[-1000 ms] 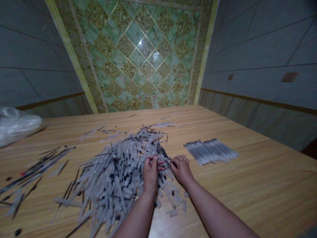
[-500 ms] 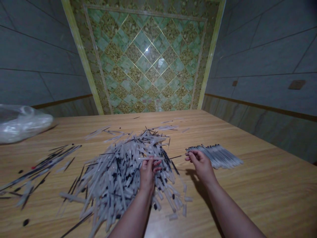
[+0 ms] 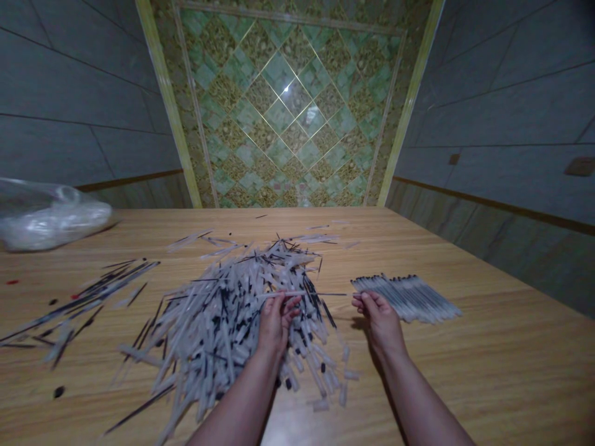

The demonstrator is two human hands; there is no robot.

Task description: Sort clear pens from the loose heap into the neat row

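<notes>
whitish tube (image 3: 287, 293) pinched in left hand (image 3: 274, 322), over the pile (image 3: 223, 322); right hand (image 3: 382, 317) pinches a dark rod (image 3: 328, 294), end toward it. likely a joining step; next move calls for steady alignment.

Forward, downward view from head height over table (image 3: 483, 365)

tube (image 3: 294, 293): partly hidden by left hand (image 3: 274, 323) | bag (image 3: 60, 222): cut by left edge

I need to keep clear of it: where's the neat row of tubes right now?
In the head view, the neat row lies on the table right of the loose pile, partly behind the right hand.
</notes>
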